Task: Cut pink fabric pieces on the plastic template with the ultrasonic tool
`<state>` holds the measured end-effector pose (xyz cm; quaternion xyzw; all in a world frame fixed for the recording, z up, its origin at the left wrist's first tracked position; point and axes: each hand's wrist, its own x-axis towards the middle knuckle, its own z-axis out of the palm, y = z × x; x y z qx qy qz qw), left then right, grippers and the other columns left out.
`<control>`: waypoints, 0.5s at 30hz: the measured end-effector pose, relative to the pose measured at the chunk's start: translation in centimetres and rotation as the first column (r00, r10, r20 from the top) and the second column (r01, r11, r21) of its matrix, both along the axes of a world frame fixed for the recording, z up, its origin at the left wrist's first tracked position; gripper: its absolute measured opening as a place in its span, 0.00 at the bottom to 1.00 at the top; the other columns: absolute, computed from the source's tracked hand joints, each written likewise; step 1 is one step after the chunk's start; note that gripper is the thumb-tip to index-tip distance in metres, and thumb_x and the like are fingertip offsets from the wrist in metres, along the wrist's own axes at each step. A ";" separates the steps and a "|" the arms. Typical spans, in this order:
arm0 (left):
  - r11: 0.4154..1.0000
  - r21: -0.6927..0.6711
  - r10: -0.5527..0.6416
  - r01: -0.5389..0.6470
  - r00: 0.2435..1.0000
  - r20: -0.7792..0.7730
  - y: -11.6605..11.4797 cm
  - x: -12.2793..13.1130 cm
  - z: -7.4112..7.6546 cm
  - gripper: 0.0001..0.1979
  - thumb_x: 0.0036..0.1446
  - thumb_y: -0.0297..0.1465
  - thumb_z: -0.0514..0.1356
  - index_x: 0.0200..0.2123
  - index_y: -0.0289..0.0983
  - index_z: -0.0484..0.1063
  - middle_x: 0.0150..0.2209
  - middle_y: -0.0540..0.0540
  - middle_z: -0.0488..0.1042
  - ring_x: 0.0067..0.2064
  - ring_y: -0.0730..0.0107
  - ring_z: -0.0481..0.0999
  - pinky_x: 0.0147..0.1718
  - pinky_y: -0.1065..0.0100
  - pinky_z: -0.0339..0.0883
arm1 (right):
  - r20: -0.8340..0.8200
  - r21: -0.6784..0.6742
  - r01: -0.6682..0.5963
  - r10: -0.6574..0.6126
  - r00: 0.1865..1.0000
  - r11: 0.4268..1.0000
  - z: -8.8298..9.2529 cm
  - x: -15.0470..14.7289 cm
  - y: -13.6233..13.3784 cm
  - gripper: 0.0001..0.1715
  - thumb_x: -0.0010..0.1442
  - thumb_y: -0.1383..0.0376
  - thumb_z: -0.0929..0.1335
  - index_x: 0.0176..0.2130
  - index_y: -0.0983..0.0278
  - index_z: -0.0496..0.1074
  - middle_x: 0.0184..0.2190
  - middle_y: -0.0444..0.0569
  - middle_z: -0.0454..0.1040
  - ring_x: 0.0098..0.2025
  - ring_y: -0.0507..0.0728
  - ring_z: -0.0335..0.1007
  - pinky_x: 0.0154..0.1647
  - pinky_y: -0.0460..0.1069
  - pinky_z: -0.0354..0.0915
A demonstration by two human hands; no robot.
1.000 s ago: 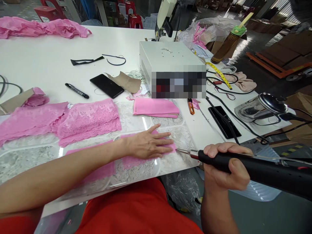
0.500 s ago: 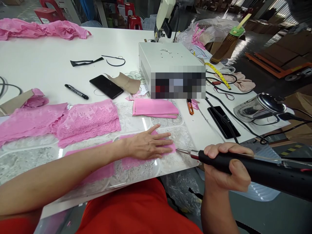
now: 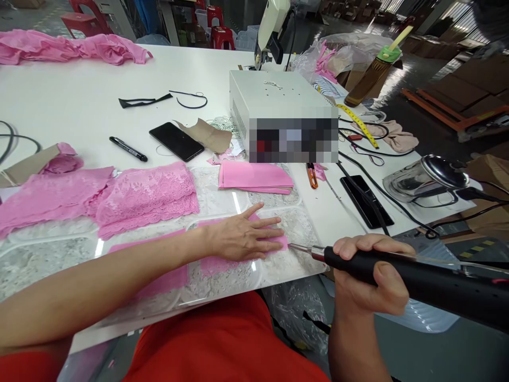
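My left hand (image 3: 246, 236) lies flat with fingers spread on a small pink fabric piece (image 3: 218, 265), pressing it against the marble-patterned mat (image 3: 292, 260). My right hand (image 3: 374, 270) is wrapped round a thick black handheld tool (image 3: 437, 284) with a slim metal tip. That tip meets the right end of the pink piece, just beyond my left fingertips. Under my left forearm is another pink fabric piece (image 3: 167, 276), partly hidden. Folded pink strips (image 3: 254, 176) lie behind my left hand, and pink lace fabric (image 3: 147, 196) is to the left.
A grey metal box (image 3: 278, 95) stands behind the mat. Nearby are a phone (image 3: 177, 140), a marker (image 3: 128, 148), orange thread snips (image 3: 312, 176), a second black phone (image 3: 366, 201), cables and a metal jug (image 3: 425, 178). The table's front edge runs close to my body.
The whole scene has shifted slightly to the right in view. Both hands, the tool and the pink piece keep the same position relative to each other.
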<state>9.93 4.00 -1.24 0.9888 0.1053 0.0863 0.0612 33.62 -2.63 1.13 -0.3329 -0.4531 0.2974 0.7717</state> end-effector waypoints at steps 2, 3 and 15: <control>1.000 -0.005 -0.001 0.001 1.000 0.003 0.0 0.0 0.0 0.20 0.69 0.37 0.49 0.62 0.43 0.63 0.64 0.44 0.63 0.68 0.54 0.55 0.66 0.40 0.32 | 0.010 0.003 -0.008 0.008 1.000 1.000 -0.1 0.1 0.0 0.10 0.46 0.68 0.65 0.33 0.64 0.70 0.27 0.42 0.69 0.19 0.51 0.66 0.20 0.50 0.66; 1.000 -0.009 -0.002 0.002 1.000 0.005 0.0 0.0 0.0 0.20 0.69 0.37 0.49 0.62 0.43 0.63 0.64 0.44 0.63 0.68 0.53 0.55 0.66 0.39 0.32 | 0.015 0.005 -0.009 0.009 1.000 1.000 -0.1 0.1 0.0 0.10 0.46 0.68 0.65 0.33 0.64 0.70 0.27 0.42 0.69 0.19 0.51 0.66 0.20 0.50 0.66; 0.985 -0.147 0.081 -0.086 0.996 -0.041 -0.2 -0.6 1.3 0.20 0.68 0.37 0.52 0.61 0.45 0.64 0.66 0.45 0.60 0.69 0.56 0.52 0.67 0.44 0.34 | -0.005 -0.068 0.095 -0.096 0.995 0.993 0.8 -0.2 0.1 0.11 0.39 0.66 0.63 0.29 0.63 0.68 0.23 0.40 0.67 0.17 0.51 0.61 0.17 0.49 0.61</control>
